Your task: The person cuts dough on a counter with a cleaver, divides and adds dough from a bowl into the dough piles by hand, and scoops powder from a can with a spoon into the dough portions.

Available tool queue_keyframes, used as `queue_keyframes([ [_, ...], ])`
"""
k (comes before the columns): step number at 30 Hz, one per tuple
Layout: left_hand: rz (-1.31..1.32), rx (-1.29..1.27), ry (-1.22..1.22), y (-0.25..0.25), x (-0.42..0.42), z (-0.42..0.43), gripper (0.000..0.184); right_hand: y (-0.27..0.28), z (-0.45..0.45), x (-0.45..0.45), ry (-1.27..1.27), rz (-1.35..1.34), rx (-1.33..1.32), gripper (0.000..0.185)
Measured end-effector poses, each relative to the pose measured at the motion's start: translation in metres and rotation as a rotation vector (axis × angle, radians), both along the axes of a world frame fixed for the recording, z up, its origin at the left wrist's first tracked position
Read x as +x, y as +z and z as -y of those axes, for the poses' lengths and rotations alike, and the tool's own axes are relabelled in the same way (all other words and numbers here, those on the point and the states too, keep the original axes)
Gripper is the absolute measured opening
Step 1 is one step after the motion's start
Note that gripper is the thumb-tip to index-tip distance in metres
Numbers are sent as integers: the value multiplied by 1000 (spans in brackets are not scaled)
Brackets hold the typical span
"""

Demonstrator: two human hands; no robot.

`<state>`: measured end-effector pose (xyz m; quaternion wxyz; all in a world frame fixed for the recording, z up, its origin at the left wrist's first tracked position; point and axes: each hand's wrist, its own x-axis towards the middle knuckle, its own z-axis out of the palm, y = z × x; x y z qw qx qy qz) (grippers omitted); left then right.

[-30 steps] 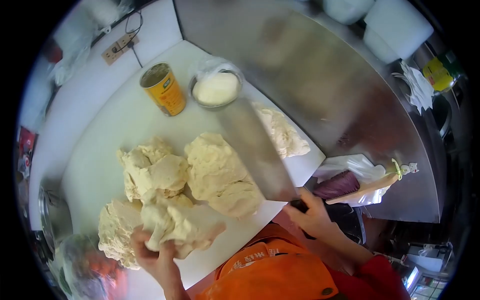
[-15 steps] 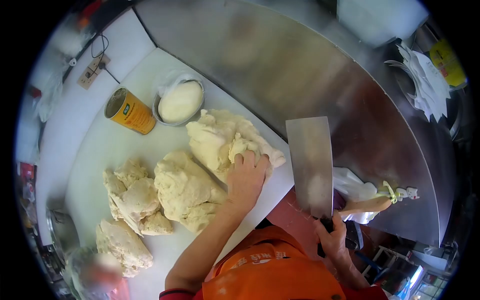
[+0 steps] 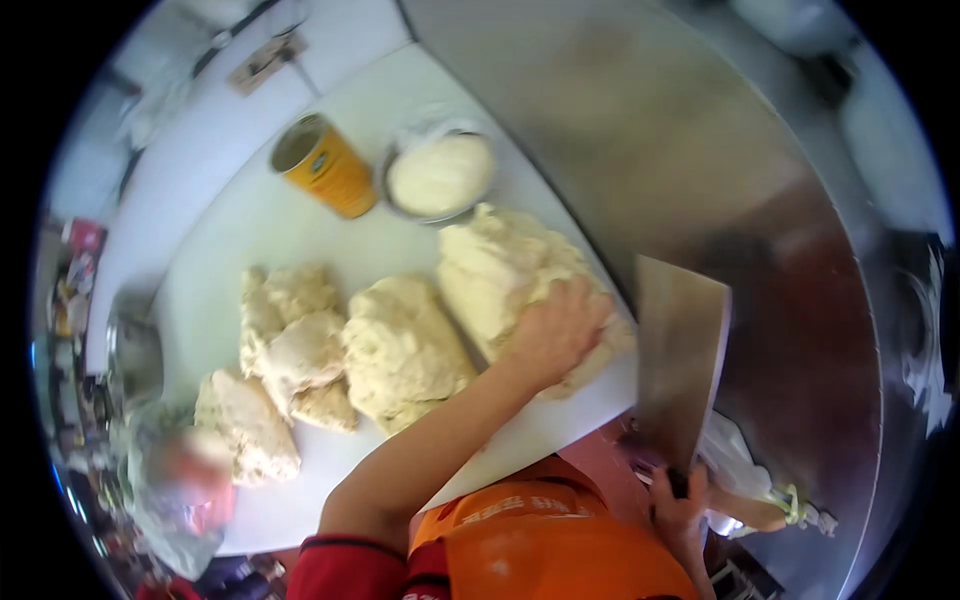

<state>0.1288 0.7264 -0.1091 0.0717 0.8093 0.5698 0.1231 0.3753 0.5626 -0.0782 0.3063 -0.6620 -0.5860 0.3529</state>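
Observation:
My left hand (image 3: 565, 332) presses down on the rearmost of several pale dough lumps, its fingers curled into the dough (image 3: 500, 265). Beside it lies a second large dough lump (image 3: 405, 345), under my left forearm's edge. Farther left are two rougher pieces, a stacked dough lump (image 3: 300, 350) and a smaller dough piece (image 3: 245, 430). My right hand (image 3: 682, 505) is closed round the dark handle of a broad cleaver (image 3: 682, 350). The cleaver's blade stands raised past the board's right edge, apart from the dough.
A metal bowl (image 3: 388, 195) with smooth dough (image 3: 443, 175) and a yellow can (image 3: 335, 175) stand at the back of the white board (image 3: 230, 225). A steel counter (image 3: 640, 120) lies to the right. A plastic bag (image 3: 150, 500) is at front left; another wooden-handled tool (image 3: 750, 510) lies near my right hand.
The view has turned and shifted. My left hand now lies flatter over the dough, where earlier its fingertips dug into a flap on top. The cleaver, still in my right hand, has tilted.

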Motion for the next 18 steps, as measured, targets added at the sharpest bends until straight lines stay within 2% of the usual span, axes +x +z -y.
queue_keyframes([
  [3, 56, 4, -1, 1, 5, -9, 35, -2, 5, 4, -22, 28, 64, 17],
  [6, 79, 49, 17, 1, 5, -1, 44, 6, 10, 4, -70, -40, -16, 17],
  [8, 67, 118, 43, 4, 2, 11, 53, 23, 9, -12, -65, -228, -30, 14],
  [9, 129, 39, 49, 11, 0, 20, 67, 34, 8, -19, -62, -289, -63, 14],
  [12, 364, 155, 27, 22, -21, 61, 73, 47, 6, -43, -65, -416, -92, 13],
  [13, 416, 81, 28, 29, -30, 79, 77, 49, 5, -50, -73, -450, -90, 13],
  [18, 222, 123, 156, 47, -80, 161, 71, 50, -3, -74, 55, -448, -172, 10],
])
